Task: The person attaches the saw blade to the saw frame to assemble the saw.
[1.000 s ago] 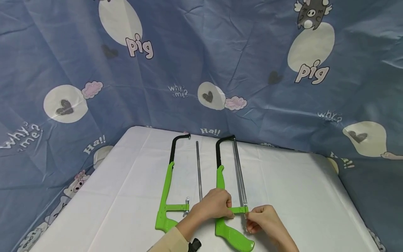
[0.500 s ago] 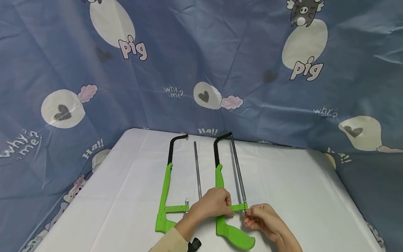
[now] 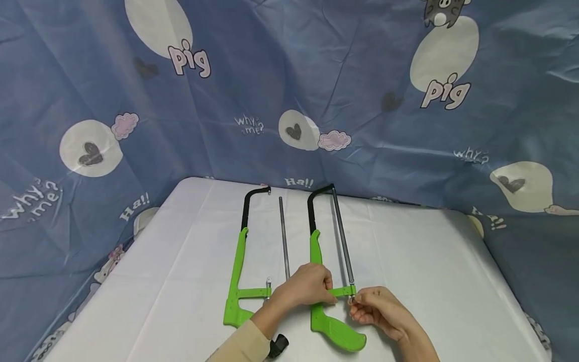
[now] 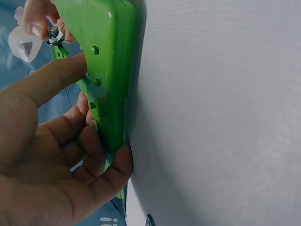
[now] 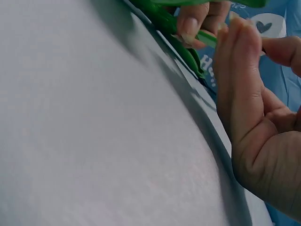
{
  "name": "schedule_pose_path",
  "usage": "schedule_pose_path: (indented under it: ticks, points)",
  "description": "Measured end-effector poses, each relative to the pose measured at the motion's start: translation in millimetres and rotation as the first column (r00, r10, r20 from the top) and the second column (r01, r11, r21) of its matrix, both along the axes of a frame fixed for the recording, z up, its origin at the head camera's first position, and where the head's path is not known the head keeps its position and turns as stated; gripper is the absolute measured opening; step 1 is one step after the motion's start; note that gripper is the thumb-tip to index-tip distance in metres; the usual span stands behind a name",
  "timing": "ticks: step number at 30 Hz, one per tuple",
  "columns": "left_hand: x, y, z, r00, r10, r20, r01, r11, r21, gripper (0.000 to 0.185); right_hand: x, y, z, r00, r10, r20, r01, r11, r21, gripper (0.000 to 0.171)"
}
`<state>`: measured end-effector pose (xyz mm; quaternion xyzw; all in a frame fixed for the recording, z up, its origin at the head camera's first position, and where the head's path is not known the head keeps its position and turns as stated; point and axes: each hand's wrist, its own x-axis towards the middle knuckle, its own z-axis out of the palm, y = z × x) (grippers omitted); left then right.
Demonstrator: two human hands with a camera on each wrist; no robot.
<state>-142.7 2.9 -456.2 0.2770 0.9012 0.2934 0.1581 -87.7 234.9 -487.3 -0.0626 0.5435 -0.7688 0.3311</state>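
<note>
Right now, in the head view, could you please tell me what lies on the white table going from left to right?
Left hacksaw frame → loose saw blade → left hand → right hacksaw's blade → right hand.

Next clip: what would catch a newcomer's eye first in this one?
Two bright green hacksaw frames lie side by side on the white table. The left hand grips the right frame by its green crossbar, while the right hand pinches the nut at the blade's near end. The left frame has no blade fitted; a loose blade lies between the two frames, and a blue cartoon-pig cloth hangs behind.
</note>
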Motion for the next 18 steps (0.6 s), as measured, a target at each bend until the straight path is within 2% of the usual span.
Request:
schedule_pose_path:
  ticks: [4,8,13,18]
  points:
    - [-0.7,0,-0.3,1.0,-0.008,-0.021,0.007,1.0,-0.016,0.026,-1.5,2,2.4,1.0,0.008,-0.021,-0.007,0.998,0.063,0.025]
    - [-0.1,2,-3.2,1.0,-0.004,-0.031,0.004,1.0,-0.016,0.027,-0.5,-1,4.2,0.998,-0.032,-0.051,0.043,0.973,0.228,0.023]
    - [1.4,5,-7.8,0.998,-0.007,-0.054,0.007,1.0,-0.018,0.029,3.6,-10,7.7,0.988,-0.077,-0.137,0.13,0.889,0.44,0.034]
    - [2.0,5,-5.1,0.997,-0.026,-0.075,0.024,0.999,-0.036,0.028,6.8,-18,10.6,0.967,-0.092,-0.235,0.214,0.795,0.568,0.037]
